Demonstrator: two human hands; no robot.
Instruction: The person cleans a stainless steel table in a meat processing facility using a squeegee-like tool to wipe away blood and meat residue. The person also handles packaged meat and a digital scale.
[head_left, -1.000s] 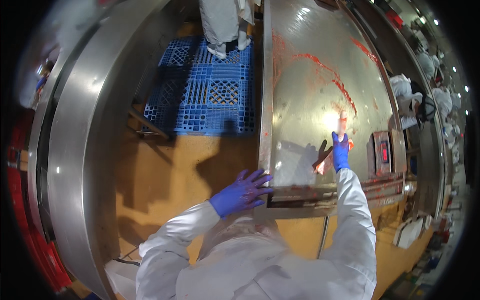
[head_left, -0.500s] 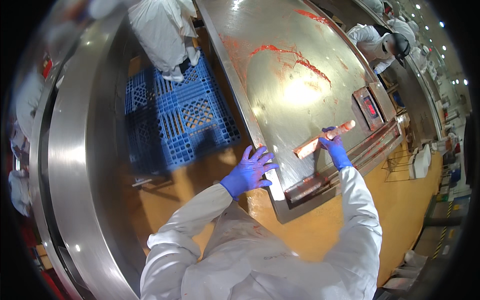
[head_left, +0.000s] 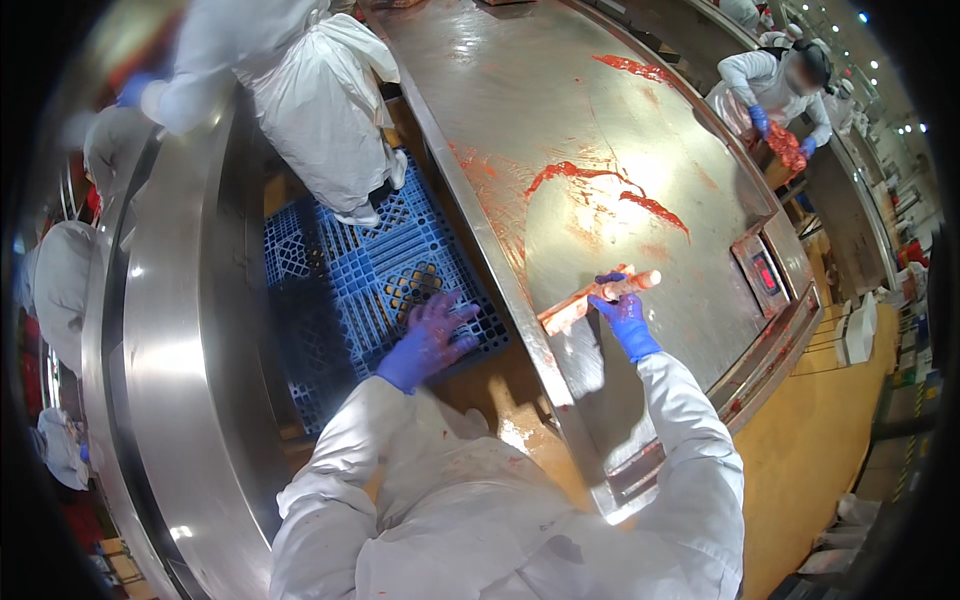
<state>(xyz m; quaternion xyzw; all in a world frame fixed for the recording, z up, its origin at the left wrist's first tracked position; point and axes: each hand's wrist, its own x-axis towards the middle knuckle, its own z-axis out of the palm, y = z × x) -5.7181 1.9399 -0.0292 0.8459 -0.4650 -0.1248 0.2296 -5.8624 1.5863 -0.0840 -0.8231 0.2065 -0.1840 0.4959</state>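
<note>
In my right hand (head_left: 622,312), gloved in purple, is a long pale bone (head_left: 572,312) with pinkish-red meat on it. My fingers wrap round it near its rounded right end, and its left end reaches the near left rim of the steel table (head_left: 690,330). My left hand (head_left: 428,342), in a purple glove with reddish smears, hangs off the table's left side over the blue plastic pallet (head_left: 350,260). Its fingers are spread and nothing is in them.
Red streaks (head_left: 580,172) mark the tabletop. A scale with a lit red display (head_left: 764,272) sits at the right edge. One co-worker (head_left: 320,110) stands on the pallet; another (head_left: 760,90) across the table holds red meat (head_left: 786,148). A curved steel conveyor (head_left: 165,330) runs along my left.
My right hand has brought the bone leftward to the table's left rim. My left hand has come off that rim and moved left. The co-worker across the table now shows red meat in hand.
</note>
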